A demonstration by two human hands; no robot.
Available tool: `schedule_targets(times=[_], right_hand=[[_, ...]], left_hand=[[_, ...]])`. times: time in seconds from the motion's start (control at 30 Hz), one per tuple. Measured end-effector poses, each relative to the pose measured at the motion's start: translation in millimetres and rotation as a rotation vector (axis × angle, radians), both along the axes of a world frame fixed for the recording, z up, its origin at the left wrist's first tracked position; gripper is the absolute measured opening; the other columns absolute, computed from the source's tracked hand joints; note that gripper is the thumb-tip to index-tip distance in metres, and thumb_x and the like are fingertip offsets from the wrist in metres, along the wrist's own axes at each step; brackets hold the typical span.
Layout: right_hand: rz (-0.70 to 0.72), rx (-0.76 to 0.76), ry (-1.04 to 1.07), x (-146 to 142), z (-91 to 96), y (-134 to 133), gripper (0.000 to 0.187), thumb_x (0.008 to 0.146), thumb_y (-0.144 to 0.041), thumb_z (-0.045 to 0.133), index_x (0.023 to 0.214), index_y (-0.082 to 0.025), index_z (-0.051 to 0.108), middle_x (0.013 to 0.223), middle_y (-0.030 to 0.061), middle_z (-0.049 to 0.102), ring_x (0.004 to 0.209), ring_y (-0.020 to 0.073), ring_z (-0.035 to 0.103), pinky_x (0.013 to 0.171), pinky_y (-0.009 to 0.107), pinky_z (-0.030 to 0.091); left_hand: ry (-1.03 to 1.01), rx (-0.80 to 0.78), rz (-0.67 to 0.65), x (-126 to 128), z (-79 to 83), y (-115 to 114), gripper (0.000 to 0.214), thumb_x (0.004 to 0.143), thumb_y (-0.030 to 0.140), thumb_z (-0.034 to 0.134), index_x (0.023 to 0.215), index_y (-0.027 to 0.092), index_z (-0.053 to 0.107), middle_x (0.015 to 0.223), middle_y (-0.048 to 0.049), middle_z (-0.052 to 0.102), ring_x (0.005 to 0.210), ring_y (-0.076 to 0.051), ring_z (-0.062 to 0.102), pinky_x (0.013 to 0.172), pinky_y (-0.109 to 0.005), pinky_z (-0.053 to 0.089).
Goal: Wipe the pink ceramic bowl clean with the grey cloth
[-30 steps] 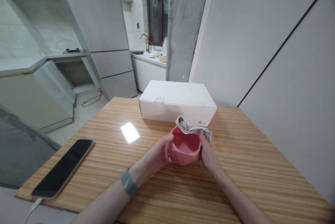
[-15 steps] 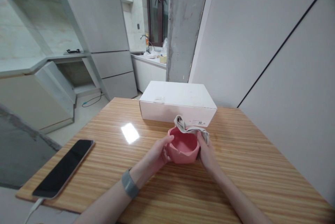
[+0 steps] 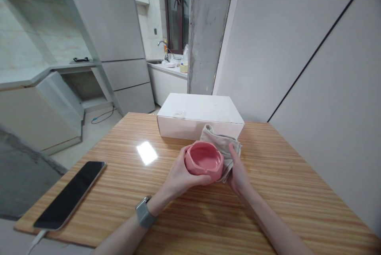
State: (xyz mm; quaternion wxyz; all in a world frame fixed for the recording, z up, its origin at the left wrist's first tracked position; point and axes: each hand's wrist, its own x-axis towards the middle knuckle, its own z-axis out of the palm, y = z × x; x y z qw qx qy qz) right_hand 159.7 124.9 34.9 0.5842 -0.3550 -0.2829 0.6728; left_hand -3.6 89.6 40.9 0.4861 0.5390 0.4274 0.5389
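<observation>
A glossy pink ashtray [image 3: 205, 157] with a faceted, notched rim is held above the table, its hollow facing up and toward me. My left hand [image 3: 182, 175] grips it from the left, thumb along the near side and fingers around the far left side. My right hand [image 3: 237, 169] pinches a folded grey-beige cloth [image 3: 222, 143] with the thumb on top. The cloth lies against the ashtray's right and far side. The right fingers behind the cloth are hidden.
A white box [image 3: 199, 108] stands behind the hands on the wooden table [image 3: 268, 191]. At the left edge lies a smartphone [image 3: 71, 195] with a white cable [image 3: 37, 240] plugged in. A fridge [image 3: 104, 20] and a sink counter [image 3: 168, 80] stand beyond.
My left thumb has moved from the ashtray's rim to its near side. The ashtray has shifted slightly left and turned. The cloth has moved off the rim, spreading down its right side.
</observation>
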Motion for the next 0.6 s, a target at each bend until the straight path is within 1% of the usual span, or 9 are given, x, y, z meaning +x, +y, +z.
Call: schedule_targets(times=[0.07,0.17,0.27,0.33,0.37,0.4,0.47,0.53,0.6], right_hand=[[0.057,-0.031,-0.016,1.7,3.5,-2.2,0.043,0.075,-0.050,0.070,0.106,-0.020,0.071,0.104,0.0056,0.075,0.111,0.0296,0.064,0.098,0.042,0.050],[0.068,-0.075,-0.056,2.2,3.6,-3.1,0.040,0.071,-0.044,0.076,0.102,-0.020,0.072,0.104,0.0058,0.075,0.110,0.0291,0.065,0.098,0.040,0.051],[0.041,-0.070,-0.019,-0.6,1.6,-2.6,0.040,0.074,-0.051,0.071,0.100,-0.020,0.072,0.106,0.0064,0.075,0.111,0.0289,0.064,0.098,0.042,0.050],[0.022,-0.016,0.001,-3.5,-0.6,-3.3,0.043,0.075,-0.055,0.068,0.102,-0.022,0.072,0.110,0.0057,0.074,0.114,0.0279,0.063,0.100,0.041,0.049],[0.022,0.009,-0.008,-4.8,-2.4,-4.0,0.044,0.075,-0.056,0.067,0.102,-0.022,0.072,0.111,0.0053,0.073,0.115,0.0272,0.062,0.101,0.039,0.048],[0.024,0.024,-0.028,-5.9,-4.9,-4.7,0.044,0.076,-0.058,0.066,0.102,-0.022,0.072,0.112,0.0050,0.073,0.116,0.0266,0.061,0.102,0.038,0.047],[0.026,0.030,-0.082,-7.1,-12.4,-5.7,0.046,0.077,-0.060,0.064,0.101,-0.022,0.073,0.111,0.0049,0.073,0.117,0.0260,0.061,0.102,0.036,0.047],[0.006,0.022,-0.132,-7.4,-22.3,-5.4,0.047,0.078,-0.061,0.062,0.101,-0.022,0.072,0.110,0.0043,0.074,0.117,0.0258,0.061,0.100,0.036,0.048],[-0.022,0.045,-0.161,-7.2,-32.2,-4.1,0.045,0.080,-0.059,0.061,0.104,-0.023,0.071,0.113,0.0032,0.073,0.118,0.0253,0.060,0.101,0.037,0.047]], left_hand=[[-0.007,0.021,0.028,-1.3,-1.8,1.2,0.078,0.051,0.022,0.088,0.122,0.021,0.055,0.121,-0.0092,0.062,0.112,-0.028,0.056,0.097,-0.038,0.042],[-0.197,-0.059,0.017,-3.4,-5.7,6.4,0.063,0.059,0.030,0.084,0.116,0.017,0.059,0.113,-0.0101,0.066,0.105,-0.027,0.059,0.092,-0.036,0.045],[-0.529,-0.231,-0.098,-4.0,-5.8,9.9,0.046,0.076,0.046,0.067,0.111,0.015,0.063,0.111,-0.0113,0.067,0.104,-0.026,0.060,0.090,-0.036,0.046],[-0.712,-0.337,-0.205,-2.4,-3.0,9.1,0.048,0.084,0.053,0.054,0.114,0.015,0.062,0.117,-0.0122,0.065,0.111,-0.026,0.058,0.095,-0.038,0.045],[-0.765,-0.378,-0.244,-1.1,-1.5,8.0,0.050,0.086,0.054,0.051,0.117,0.016,0.061,0.120,-0.0125,0.064,0.113,-0.027,0.057,0.097,-0.040,0.045],[-0.790,-0.405,-0.263,0.4,-0.4,6.7,0.050,0.087,0.054,0.050,0.119,0.017,0.059,0.121,-0.0124,0.063,0.114,-0.028,0.057,0.097,-0.042,0.045],[-0.788,-0.402,-0.243,3.5,-0.1,4.3,0.045,0.086,0.050,0.053,0.117,0.019,0.060,0.120,-0.0111,0.064,0.112,-0.027,0.058,0.096,-0.044,0.046],[-0.752,-0.363,-0.191,5.8,-2.1,3.4,0.036,0.084,0.044,0.059,0.109,0.018,0.064,0.113,-0.0093,0.067,0.106,-0.025,0.060,0.093,-0.039,0.049],[-0.712,-0.332,-0.137,6.7,-4.6,4.1,0.029,0.081,0.039,0.064,0.099,0.016,0.067,0.100,-0.0077,0.069,0.095,-0.020,0.062,0.086,-0.032,0.051]])
